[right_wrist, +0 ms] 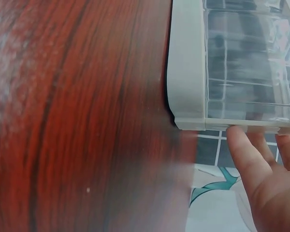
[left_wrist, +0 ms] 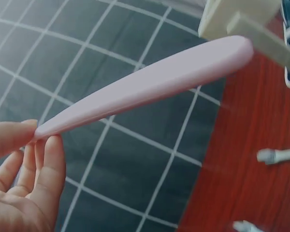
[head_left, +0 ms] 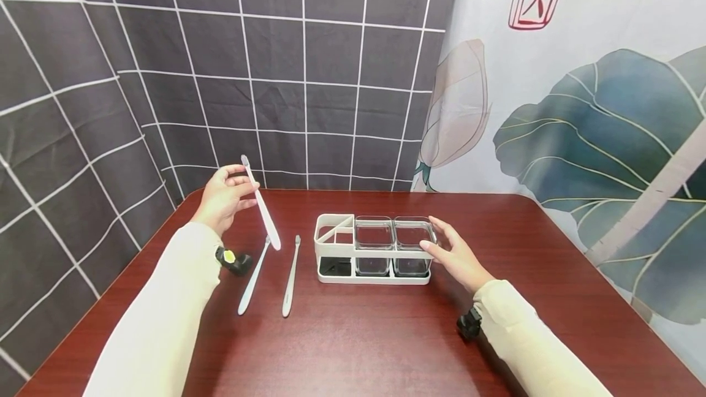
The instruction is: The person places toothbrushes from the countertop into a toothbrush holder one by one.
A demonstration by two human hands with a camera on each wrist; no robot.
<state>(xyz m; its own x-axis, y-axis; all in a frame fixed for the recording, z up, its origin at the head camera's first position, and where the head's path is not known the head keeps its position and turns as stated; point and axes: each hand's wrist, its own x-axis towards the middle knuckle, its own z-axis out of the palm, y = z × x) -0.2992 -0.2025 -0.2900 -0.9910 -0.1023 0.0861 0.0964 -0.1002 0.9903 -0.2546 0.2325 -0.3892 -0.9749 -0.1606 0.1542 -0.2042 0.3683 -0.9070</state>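
My left hand pinches a pink toothbrush near its bristle end, between thumb and fingertips. The brush is raised over the table, handle slanting down to the right; its broad handle fills much of the left wrist view. A white toothbrush holder stands on the table, with two clear square cups in it and divided slots at its left. At the holder's right end, my right hand holds it, thumb at the front corner and fingers towards the back.
Two more toothbrushes lie on the dark red table left of the holder: a light blue one and a pale grey-white one. Behind the table hang a dark grid-patterned cloth and a leaf-printed cloth.
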